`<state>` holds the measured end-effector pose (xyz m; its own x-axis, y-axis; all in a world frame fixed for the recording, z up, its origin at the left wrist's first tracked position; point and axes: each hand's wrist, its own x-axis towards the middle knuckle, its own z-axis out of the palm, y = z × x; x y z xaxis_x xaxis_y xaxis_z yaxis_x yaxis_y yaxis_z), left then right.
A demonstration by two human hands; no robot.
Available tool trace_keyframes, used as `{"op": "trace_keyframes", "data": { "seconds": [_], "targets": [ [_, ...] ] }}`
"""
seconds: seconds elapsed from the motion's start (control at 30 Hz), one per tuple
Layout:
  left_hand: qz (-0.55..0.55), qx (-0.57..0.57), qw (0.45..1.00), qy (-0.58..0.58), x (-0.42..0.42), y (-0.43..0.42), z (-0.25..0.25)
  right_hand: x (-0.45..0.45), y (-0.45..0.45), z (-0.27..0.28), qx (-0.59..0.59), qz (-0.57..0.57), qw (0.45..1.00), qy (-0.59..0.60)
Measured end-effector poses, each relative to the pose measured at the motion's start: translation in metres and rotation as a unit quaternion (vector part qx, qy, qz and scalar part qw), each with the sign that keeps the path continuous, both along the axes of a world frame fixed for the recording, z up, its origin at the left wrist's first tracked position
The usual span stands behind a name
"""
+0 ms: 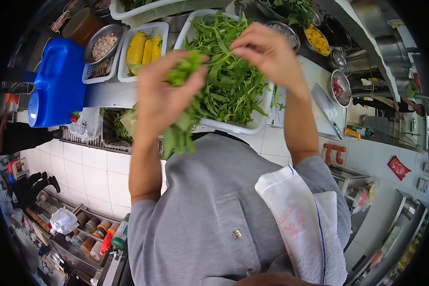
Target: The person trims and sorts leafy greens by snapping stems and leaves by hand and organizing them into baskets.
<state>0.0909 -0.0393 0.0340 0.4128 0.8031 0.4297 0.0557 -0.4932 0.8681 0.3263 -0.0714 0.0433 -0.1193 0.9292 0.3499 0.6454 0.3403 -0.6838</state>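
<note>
Leafy green stems (181, 128) are gripped in my left hand (164, 93), which is blurred by motion; the leaves hang down below it, in front of the grey shirt. Over the heap of cut greens (233, 90), my right hand (267, 52) pinches a green piece between thumb and fingers. The heap fills a white perforated basket (250, 127) on the counter. The two hands are apart, one on each side of the heap.
A blue jug (59, 83) stands at the left, near a basket of yellow corn (145, 50). On the right, a cleaver (325, 107) lies on a white cutting board (310, 76), beside a metal bowl of red meat (339, 88). People in dark clothes are at both sides.
</note>
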Motion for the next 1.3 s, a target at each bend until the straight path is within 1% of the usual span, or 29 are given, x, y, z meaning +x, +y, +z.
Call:
{"op": "trace_keyframes", "data": {
  "seconds": [0.03, 0.07, 0.1, 0.13, 0.17, 0.2, 0.23, 0.3, 0.37, 0.4, 0.43, 0.47, 0.5, 0.53, 0.57, 0.6, 0.67, 0.73, 0.77, 0.83, 0.87, 0.93, 0.97, 1.03, 1.07, 1.17, 1.2, 1.27, 1.3],
  "targets": [
    [-0.004, 0.039, 0.999, 0.031, 0.012, 0.0, -0.011, -0.014, -0.001, -0.005, 0.019, 0.017, 1.0, 0.001],
    [-0.008, 0.043, 0.999, 0.031, 0.017, -0.004, -0.016, -0.029, -0.005, -0.015, 0.015, -0.006, 0.998, 0.056],
    [0.007, -0.005, 0.998, 0.056, 0.022, -0.009, -0.019, -0.041, -0.01, -0.024, 0.011, -0.032, 0.993, 0.11],
    [0.02, -0.054, 0.995, 0.081, 0.025, -0.014, -0.023, -0.045, -0.014, -0.025, -0.033, -0.05, 0.99, 0.127],
    [0.011, -0.052, 0.995, 0.082, 0.026, -0.014, -0.028, -0.042, -0.014, -0.029, -0.03, -0.059, 0.99, 0.128],
    [0.02, -0.094, 0.992, 0.082, 0.023, -0.014, -0.035, -0.038, -0.015, -0.035, -0.116, -0.011, 0.957, 0.265],
    [0.031, -0.138, 0.986, 0.083, 0.02, -0.014, -0.042, -0.034, -0.016, -0.042, -0.199, 0.041, 0.896, 0.396],
    [0.019, -0.132, 0.987, 0.084, 0.017, -0.013, -0.051, -0.018, -0.017, -0.05, -0.191, 0.065, 0.889, 0.411],
    [0.035, -0.167, 0.984, 0.044, 0.014, -0.015, -0.051, 0.018, -0.011, -0.053, -0.149, -0.01, 0.936, 0.319],
    [0.036, -0.166, 0.984, 0.046, 0.011, -0.014, -0.05, 0.041, -0.004, -0.052, -0.124, -0.14, 0.959, 0.214],
    [0.033, -0.2, 0.979, 0.009, 0.008, -0.013, -0.047, 0.059, 0.0, -0.051, -0.096, -0.266, 0.954, 0.102],
    [0.028, -0.232, 0.972, -0.028, 0.004, -0.013, -0.046, 0.07, -0.003, -0.052, -0.096, -0.268, 0.953, 0.104],
    [0.026, -0.231, 0.972, -0.027, -0.002, -0.01, -0.047, 0.078, -0.005, -0.05, -0.214, -0.274, 0.935, -0.076],
    [0.008, -0.224, 0.974, -0.033, -0.009, -0.006, -0.048, 0.081, -0.005, -0.049, -0.321, -0.267, 0.873, -0.251],
    [-0.01, -0.216, 0.975, -0.039, -0.013, -0.005, -0.048, 0.077, -0.011, -0.054, -0.32, -0.268, 0.873, -0.25],
    [-0.003, -0.248, 0.968, -0.049, -0.015, -0.008, -0.04, 0.065, -0.022, -0.06, -0.346, -0.235, 0.871, -0.259],
    [-0.012, -0.23, 0.97, -0.078, -0.016, -0.003, -0.04, 0.06, -0.03, -0.079, -0.37, -0.199, 0.867, -0.268],
    [-0.018, -0.209, 0.973, -0.098, -0.018, -0.003, -0.037, 0.061, -0.038, -0.097, -0.274, -0.256, 0.897, -0.235],
    [-0.017, -0.209, 0.973, -0.098, -0.018, -0.002, -0.037, 0.067, -0.041, -0.099, -0.274, -0.255, 0.897, -0.234],
    [-0.008, -0.225, 0.966, -0.125, -0.016, -0.003, -0.035, 0.069, -0.049, -0.09, -0.128, -0.26, 0.932, -0.218],
    [-0.01, -0.225, 0.966, -0.123, -0.017, -0.003, -0.035, 0.064, -0.051, -0.092, -0.129, -0.263, 0.931, -0.216],
    [0.015, -0.244, 0.965, -0.091, -0.02, -0.001, -0.034, 0.053, -0.053, -0.1, -0.116, -0.262, 0.889, -0.358],
    [0.009, -0.246, 0.965, -0.09, -0.019, 0.0, -0.035, 0.054, -0.056, -0.108, -0.12, -0.267, 0.887, -0.358],
    [-0.007, -0.195, 0.974, -0.116, -0.017, 0.0, -0.037, 0.057, -0.053, -0.117, -0.108, -0.235, 0.918, -0.3],
    [0.009, -0.203, 0.973, -0.107, -0.017, -0.001, -0.033, 0.06, -0.055, -0.116, -0.087, -0.283, 0.912, -0.282],
    [0.007, -0.25, 0.964, -0.086, -0.021, -0.007, -0.032, 0.049, -0.056, -0.09, -0.129, -0.301, 0.913, -0.242],
    [0.002, -0.25, 0.965, -0.082, -0.02, -0.008, -0.03, 0.046, -0.055, -0.099, -0.13, -0.306, 0.912, -0.239],
    [0.0, -0.243, 0.968, -0.062, -0.014, -0.01, -0.026, 0.042, -0.05, -0.125, -0.111, -0.253, 0.898, -0.341],
    [-0.004, -0.243, 0.968, -0.063, -0.013, -0.012, -0.027, 0.044, -0.054, -0.128, -0.112, -0.258, 0.897, -0.342]
  ]
}}
